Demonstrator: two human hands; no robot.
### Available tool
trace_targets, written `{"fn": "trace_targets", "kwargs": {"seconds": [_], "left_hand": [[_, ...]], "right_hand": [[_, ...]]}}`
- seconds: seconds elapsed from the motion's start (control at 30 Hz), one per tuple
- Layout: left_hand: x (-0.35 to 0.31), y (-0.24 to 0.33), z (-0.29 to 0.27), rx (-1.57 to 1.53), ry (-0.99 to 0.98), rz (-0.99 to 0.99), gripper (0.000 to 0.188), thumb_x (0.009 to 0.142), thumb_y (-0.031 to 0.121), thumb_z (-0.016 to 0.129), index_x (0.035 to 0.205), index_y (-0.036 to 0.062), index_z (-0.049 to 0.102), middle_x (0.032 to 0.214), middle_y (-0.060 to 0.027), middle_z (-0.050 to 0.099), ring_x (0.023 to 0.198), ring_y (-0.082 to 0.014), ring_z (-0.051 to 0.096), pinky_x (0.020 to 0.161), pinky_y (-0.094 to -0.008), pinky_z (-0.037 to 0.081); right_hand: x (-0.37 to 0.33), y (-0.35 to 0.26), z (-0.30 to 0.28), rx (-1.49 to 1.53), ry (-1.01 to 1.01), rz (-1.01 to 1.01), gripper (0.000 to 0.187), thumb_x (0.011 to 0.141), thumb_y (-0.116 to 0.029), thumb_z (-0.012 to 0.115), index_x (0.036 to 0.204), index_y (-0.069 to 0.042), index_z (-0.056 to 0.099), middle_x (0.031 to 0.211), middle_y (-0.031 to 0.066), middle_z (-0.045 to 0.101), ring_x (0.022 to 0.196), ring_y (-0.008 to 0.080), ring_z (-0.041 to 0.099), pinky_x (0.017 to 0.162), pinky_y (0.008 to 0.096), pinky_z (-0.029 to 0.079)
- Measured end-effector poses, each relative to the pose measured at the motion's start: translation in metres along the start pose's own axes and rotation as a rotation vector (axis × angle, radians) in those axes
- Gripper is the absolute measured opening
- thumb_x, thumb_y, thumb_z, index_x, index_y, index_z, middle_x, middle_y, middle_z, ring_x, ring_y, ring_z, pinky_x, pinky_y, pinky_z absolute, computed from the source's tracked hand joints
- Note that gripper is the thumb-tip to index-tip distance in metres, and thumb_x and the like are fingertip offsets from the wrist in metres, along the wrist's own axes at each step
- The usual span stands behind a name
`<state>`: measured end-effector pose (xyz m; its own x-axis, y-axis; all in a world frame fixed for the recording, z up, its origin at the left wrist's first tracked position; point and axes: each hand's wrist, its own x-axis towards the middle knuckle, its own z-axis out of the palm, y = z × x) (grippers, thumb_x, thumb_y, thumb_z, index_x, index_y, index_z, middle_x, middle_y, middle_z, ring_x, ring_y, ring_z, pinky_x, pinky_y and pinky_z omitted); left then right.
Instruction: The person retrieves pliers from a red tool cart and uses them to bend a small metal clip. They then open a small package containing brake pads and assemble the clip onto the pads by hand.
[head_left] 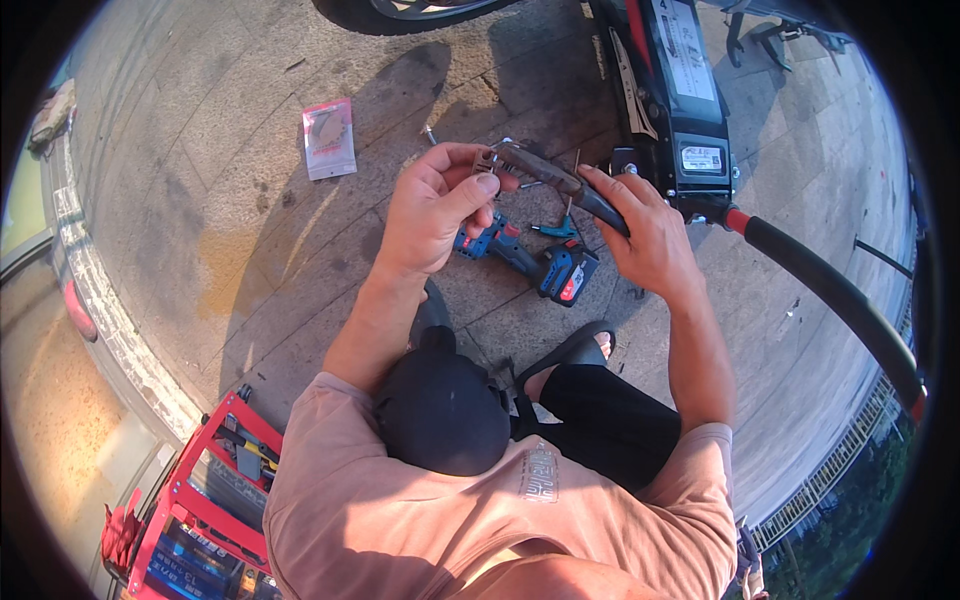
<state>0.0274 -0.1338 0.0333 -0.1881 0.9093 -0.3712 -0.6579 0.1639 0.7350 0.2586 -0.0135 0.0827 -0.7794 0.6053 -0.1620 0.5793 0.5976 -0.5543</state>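
Observation:
My left hand [437, 207] is raised in front of me, its thumb and fingers pinching a small metal part [484, 161] that they mostly cover. Wrapped round the dark handles of a pair of pliers [545, 172] is my right hand [645, 232]. The jaws of the pliers point left and meet the part at my left fingertips; whether they grip it I cannot tell. On the paving below lies a blue cordless drill [512, 250] with its battery toward the right. A teal-handled hex key [556, 228] lies beside it, partly hidden by my right hand and the pliers.
A small clear-and-pink packet [330, 138] lies at the far left. To the right stands a black metal jack-like unit [700, 130] with a long padded handle [830, 285]. A tyre [400, 20] shows at the far edge, and a red tool cart [215, 500] at the near left.

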Motion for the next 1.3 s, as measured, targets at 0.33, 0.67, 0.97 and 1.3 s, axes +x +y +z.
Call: {"fn": "trace_targets", "kwargs": {"seconds": [0.33, 0.67, 0.97, 1.3], "left_hand": [[0.0, -0.001, -0.001, -0.003, 0.001, 0.032, 0.027, 0.091, 0.005, 0.066, 0.115, -0.0021, 0.057, 0.097, -0.0173, 0.071, 0.061, -0.0076, 0.059, 0.049, -0.018, 0.045], [-0.003, 0.001, -0.001, 0.038, -0.032, 0.062, 0.024, 0.091, 0.003, 0.065, 0.113, -0.0021, 0.058, 0.097, -0.0147, 0.071, 0.061, -0.0063, 0.058, 0.05, -0.0173, 0.044], [0.005, -0.004, -0.008, -0.24, 0.016, 0.015, 0.02, 0.092, 0.005, 0.064, 0.112, 0.0015, 0.061, 0.099, -0.0136, 0.07, 0.067, -0.0105, 0.06, 0.055, -0.0216, 0.046], [0.012, -0.01, -0.021, -0.508, -0.083, 0.027, 0.021, 0.093, 0.002, 0.061, 0.114, 0.0049, 0.061, 0.105, -0.0152, 0.068, 0.074, -0.0162, 0.064, 0.063, -0.0253, 0.05]], "right_hand": [[0.0, 0.0, 0.002, 0.038, -0.056, 0.023, 0.055, 0.082, 0.001, 0.062, 0.135, -0.012, 0.056, 0.094, 0.0138, 0.058, 0.08, 0.0342, 0.062, 0.068, 0.04, 0.048], [0.0, -0.001, 0.002, 0.09, -0.081, 0.064, 0.055, 0.079, -0.003, 0.067, 0.132, -0.016, 0.058, 0.089, 0.0131, 0.061, 0.081, 0.0359, 0.063, 0.07, 0.0431, 0.049], [-0.002, -0.002, 0.004, 0.014, 0.024, 0.022, 0.058, 0.078, -0.002, 0.065, 0.134, -0.018, 0.057, 0.087, 0.0126, 0.06, 0.081, 0.0351, 0.062, 0.068, 0.0434, 0.049], [-0.006, -0.003, -0.002, 0.083, -0.092, 0.008, 0.056, 0.082, 0.0, 0.062, 0.136, -0.014, 0.057, 0.094, 0.0154, 0.063, 0.081, 0.0378, 0.064, 0.07, 0.0408, 0.051]]}}
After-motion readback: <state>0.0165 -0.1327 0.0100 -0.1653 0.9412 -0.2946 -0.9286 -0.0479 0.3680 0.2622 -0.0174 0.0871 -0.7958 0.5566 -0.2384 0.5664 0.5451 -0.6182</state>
